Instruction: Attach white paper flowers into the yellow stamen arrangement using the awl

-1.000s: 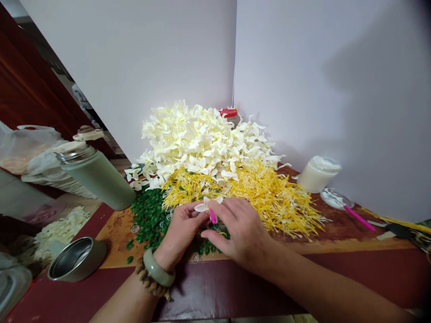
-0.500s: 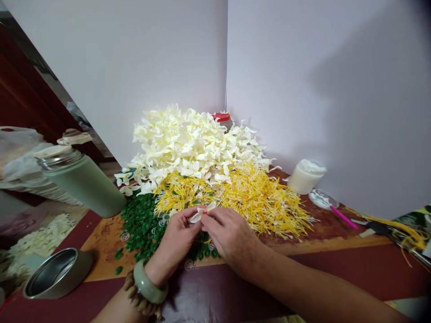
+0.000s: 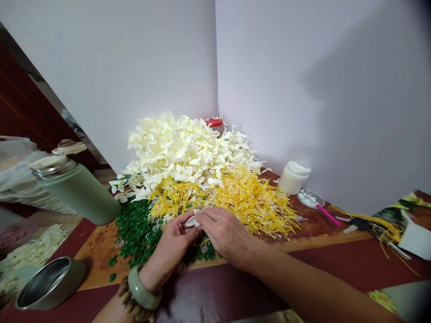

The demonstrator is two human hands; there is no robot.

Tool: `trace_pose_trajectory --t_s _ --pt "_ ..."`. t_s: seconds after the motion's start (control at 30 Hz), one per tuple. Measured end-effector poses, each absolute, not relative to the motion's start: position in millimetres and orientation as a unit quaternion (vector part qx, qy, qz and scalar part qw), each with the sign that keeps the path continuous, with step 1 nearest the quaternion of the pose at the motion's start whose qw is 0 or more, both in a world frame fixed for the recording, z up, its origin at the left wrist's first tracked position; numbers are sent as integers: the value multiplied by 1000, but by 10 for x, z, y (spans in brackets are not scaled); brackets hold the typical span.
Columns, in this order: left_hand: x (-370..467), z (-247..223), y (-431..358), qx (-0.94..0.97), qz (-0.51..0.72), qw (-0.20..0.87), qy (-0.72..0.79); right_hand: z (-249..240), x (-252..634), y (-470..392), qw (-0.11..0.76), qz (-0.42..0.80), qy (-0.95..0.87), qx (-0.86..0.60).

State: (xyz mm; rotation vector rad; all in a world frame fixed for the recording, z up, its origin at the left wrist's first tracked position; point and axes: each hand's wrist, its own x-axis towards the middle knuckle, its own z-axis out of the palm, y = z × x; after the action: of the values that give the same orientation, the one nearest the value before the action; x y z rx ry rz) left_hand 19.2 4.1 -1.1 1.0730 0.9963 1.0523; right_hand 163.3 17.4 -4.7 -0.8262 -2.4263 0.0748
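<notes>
A small white flower [image 3: 191,221] is pinched between the fingers of my left hand [image 3: 178,237], which wears a pale green bangle and a beaded bracelet. Closed around the same flower from the right is my right hand [image 3: 225,231], its fingertips touching those of the left. Both hands are over the near edge of the piles: green leafy pieces [image 3: 138,233] to the left, yellow stamen strands [image 3: 252,202] behind and to the right, and a tall heap of white flowers [image 3: 188,148] farther back.
A green flask [image 3: 81,193] and a metal cup [image 3: 50,282] stand at the left. On the right are a white jar [image 3: 294,178], a small dish [image 3: 310,198] with a pink-handled tool [image 3: 328,215], and yellow strands [image 3: 387,226] beside scissors. White walls rise behind.
The view has shifted slightly right, so the objects appear farther left. My right fingers now cover more of the flower, and its pink centre no longer shows.
</notes>
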Motion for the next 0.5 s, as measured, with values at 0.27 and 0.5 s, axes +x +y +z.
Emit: trace_pose_trajectory --t_s 0.27,0.5 --pt "204 213 37 473 441 602 468 141 1801 170 324 5 -892 -316" --pt "267 479 360 505 399 529 554 428 2156 310 470 28 -783 -406"
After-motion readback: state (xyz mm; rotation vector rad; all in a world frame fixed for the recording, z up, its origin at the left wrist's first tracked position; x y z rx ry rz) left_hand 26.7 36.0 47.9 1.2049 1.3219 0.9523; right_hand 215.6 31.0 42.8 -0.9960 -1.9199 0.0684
